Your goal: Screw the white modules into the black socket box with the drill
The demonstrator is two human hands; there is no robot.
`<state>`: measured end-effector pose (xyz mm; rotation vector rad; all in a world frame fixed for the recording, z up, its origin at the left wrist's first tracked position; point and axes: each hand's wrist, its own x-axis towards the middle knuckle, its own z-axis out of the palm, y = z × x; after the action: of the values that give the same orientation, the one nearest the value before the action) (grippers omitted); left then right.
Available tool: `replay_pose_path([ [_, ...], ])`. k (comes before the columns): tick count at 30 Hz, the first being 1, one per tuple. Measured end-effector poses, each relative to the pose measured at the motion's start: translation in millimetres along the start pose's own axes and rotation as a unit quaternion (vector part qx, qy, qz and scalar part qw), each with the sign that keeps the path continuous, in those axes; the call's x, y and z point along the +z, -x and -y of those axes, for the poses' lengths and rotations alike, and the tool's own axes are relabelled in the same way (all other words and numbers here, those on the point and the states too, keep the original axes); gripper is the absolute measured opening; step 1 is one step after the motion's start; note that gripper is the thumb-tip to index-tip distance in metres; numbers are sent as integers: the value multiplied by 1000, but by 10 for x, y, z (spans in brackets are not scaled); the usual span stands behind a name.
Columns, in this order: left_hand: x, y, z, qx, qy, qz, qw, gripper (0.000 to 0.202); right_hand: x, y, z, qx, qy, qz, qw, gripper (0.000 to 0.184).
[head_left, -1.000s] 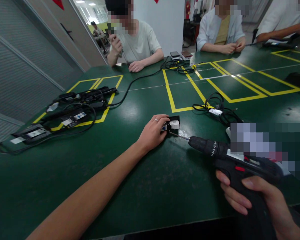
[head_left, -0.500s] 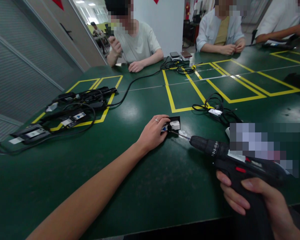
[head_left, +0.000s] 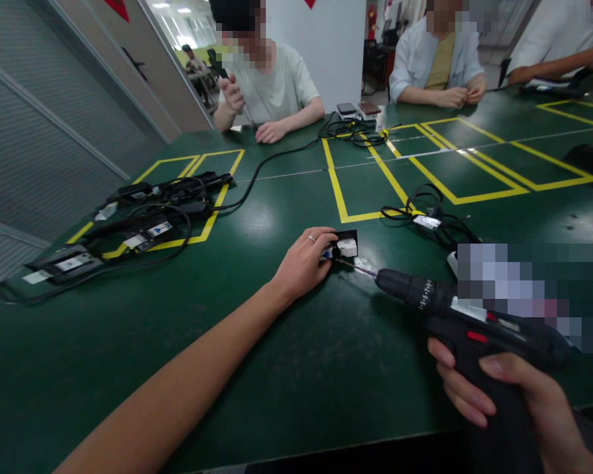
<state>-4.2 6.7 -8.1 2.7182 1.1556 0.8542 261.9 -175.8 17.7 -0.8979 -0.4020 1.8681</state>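
Note:
My left hand (head_left: 307,262), with a ring on one finger, is closed over a small black-and-white device (head_left: 347,247) and holds it down on the green table. The hand covers the device's left part, so its exact kind is unclear. My right hand (head_left: 504,388) is wrapped round the grip of a black cordless drill (head_left: 439,299) with red details. A long thin bit (head_left: 356,266) sticks out of the drill's chuck. Its tip reaches the near edge of the device, beside my left fingertips; whether it sits in a screw is too small to see.
Black devices with cables (head_left: 153,210) are piled on the left, within yellow tape. A coiled cable with a white label (head_left: 427,222) lies beyond the drill. More cables (head_left: 356,131) and two small boxes (head_left: 368,108) are farther back. Several people sit across the green table (head_left: 257,368).
Almost nothing differs. The view has shifted very slightly; both hands, the drill and the device keep the same positions relative to each other.

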Motion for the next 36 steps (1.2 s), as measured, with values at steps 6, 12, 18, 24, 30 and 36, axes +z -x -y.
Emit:
replay_pose_path([
  [6, 7, 2, -2, -1, 8, -1, 1000, 42, -23, -10, 2, 13, -8, 13, 1000, 26],
  [12, 12, 4, 9, 0, 3, 1, 1000, 42, 1, -3, -11, 11, -12, 7, 1000, 27],
  [18, 24, 7, 17, -6, 7, 2, 1000, 42, -6, -10, -4, 10, -6, 8, 1000, 27],
  [24, 24, 7, 18, -4, 10, -4, 1000, 43, 8, -6, 10, 10, -5, 7, 1000, 25],
  [30, 8, 2, 6, -3, 1, -1, 1000, 43, 6, -7, -8, 1, -7, 3, 1000, 25],
  [36, -2, -2, -13, -4, 1, 1, 1000, 42, -20, -9, 10, 16, -2, 23, 1000, 25],
])
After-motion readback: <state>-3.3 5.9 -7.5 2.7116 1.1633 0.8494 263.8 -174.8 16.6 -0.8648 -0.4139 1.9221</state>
